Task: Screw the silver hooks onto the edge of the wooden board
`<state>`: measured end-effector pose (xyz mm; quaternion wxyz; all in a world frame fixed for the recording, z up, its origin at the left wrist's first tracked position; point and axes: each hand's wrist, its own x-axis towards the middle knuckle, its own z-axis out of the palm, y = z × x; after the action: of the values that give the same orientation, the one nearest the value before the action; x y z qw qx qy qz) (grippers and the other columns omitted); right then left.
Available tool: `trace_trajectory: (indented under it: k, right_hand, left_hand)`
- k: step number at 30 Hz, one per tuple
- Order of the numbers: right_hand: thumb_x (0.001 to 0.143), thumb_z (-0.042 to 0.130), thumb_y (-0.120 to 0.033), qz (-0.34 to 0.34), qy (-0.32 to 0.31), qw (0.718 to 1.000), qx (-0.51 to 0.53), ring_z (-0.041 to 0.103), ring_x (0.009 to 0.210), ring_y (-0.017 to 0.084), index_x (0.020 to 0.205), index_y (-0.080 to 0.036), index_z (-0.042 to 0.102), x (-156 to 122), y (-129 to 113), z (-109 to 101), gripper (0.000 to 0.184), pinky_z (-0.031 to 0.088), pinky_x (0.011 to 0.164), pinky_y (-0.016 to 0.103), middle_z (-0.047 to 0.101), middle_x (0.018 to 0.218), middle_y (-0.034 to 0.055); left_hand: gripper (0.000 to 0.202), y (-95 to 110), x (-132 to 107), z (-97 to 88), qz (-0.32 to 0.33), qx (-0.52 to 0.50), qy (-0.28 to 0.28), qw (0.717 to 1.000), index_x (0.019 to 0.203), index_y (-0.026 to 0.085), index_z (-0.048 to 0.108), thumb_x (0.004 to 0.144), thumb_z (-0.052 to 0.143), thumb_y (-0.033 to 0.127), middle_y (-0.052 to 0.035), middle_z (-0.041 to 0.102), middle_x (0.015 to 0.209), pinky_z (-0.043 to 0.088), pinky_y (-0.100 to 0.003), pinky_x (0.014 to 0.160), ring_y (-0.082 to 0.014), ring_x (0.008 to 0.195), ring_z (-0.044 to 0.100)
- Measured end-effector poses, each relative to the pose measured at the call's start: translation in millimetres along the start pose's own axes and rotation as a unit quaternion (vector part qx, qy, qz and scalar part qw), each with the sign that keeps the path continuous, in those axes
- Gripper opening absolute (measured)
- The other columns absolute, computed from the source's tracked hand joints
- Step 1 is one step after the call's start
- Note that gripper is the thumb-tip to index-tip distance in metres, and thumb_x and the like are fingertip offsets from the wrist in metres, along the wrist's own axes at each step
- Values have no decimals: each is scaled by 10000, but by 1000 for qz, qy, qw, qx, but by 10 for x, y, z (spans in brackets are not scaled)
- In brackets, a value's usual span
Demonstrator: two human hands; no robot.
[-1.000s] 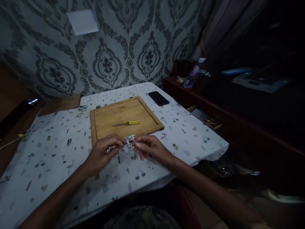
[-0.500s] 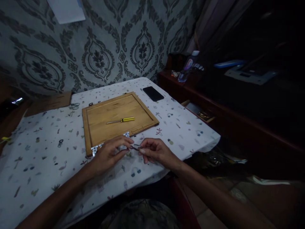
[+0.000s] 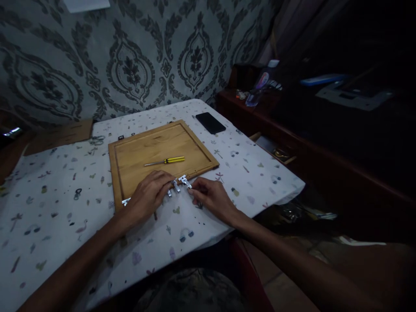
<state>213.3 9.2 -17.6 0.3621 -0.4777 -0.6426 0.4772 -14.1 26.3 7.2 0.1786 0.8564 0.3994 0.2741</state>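
A framed wooden panel (image 3: 147,147), which looks like a cabinet door, lies flat on the patterned tablecloth. My right hand (image 3: 212,197) pinches the narrow end of a silvery metal hinge (image 3: 184,180), whose wide end meets the panel's near edge. Just left of it, my left hand (image 3: 151,193) lies over the same edge, with fingertips and thumb closed on a second metal hinge (image 3: 176,185). Part of another hinge (image 3: 126,201) shows beyond the left wrist at the near left corner. On the panel's middle rests a yellow-and-black screwdriver (image 3: 172,160).
Behind the panel's right side lies a black phone (image 3: 210,123). Scissors (image 3: 96,140) and cardboard (image 3: 61,136) sit at the table's far left. To the right stand an open drawer (image 3: 276,149) and a dark red cabinet carrying a plastic bottle (image 3: 260,84).
My hands have come apart from the small metal piece between them. The right hand now holds a hinge against the panel's near edge, and the left has shifted over that edge.
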Motion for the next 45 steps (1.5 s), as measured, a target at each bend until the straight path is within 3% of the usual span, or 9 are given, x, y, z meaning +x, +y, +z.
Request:
trace_trajectory:
  k: [18,27,33,45]
  right_hand:
    - [872,592,-274,-19,-11,999,-41,503,460,92,785,-198,576,83,-27,63,116,398,493,227,575,551,-44]
    - [890,583,-297,-23,-14,998,-49,567,513,111,804,-197,582,85,-25,69,131,428,540,253,586,605,-31]
    - [879,573,-277,-20,-13,998,-58,576,520,113,810,-198,582,90,-8,67,105,432,547,257,599,626,-26]
    - [894,585,-273,-37,-1,997,-74,547,551,114,826,-197,601,63,7,57,103,421,547,247,593,616,-26]
  left_hand:
    - [322,-5,10,-10,-26,31,-42,998,1084,227,706,1033,416,356,-67,695,1046,508,-390,933,-218,997,621]
    - [349,-6,24,21,5,84,-48,995,1260,260,646,1043,395,370,-56,665,1047,495,-382,945,-207,1003,590]
    - [363,-1,45,31,15,124,-69,990,1133,217,698,1048,380,368,-60,646,1013,481,-373,899,-205,971,565]
    - [355,31,58,36,6,133,-68,989,1087,219,698,1045,385,383,-51,629,976,454,-359,871,-204,940,548]
